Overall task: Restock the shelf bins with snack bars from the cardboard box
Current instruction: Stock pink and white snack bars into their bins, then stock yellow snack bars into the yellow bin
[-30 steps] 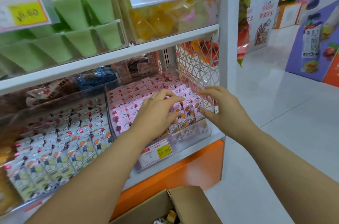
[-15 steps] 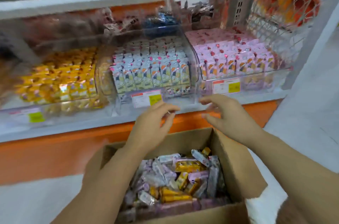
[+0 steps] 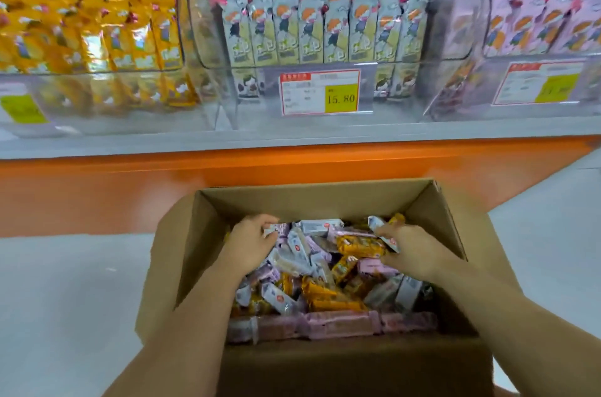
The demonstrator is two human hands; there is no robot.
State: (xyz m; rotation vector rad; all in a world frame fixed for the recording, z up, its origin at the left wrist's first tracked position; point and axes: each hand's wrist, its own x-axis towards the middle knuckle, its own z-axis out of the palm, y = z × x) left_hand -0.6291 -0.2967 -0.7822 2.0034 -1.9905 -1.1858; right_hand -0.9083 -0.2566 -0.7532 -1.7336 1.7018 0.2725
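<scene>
**Both hands down in the box, picking bars**

The snack bars (image 3: 325,269) lie jumbled in the cardboard box (image 3: 325,198) on the floor below the shelf bins (image 3: 325,48). They look light, with slick, crinkly wrappers; best pinched mid-length. The left hand (image 3: 250,243) curls its fingers (image 3: 265,224) around a pale bar at the far left. The right hand (image 3: 413,250) pinches a white one.

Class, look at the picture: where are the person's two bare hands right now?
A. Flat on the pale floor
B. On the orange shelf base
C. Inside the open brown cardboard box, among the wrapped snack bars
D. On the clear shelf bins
C: both the left hand and the right hand are down inside the open brown cardboard box, fingers on the mixed wrapped snack bars.
</scene>
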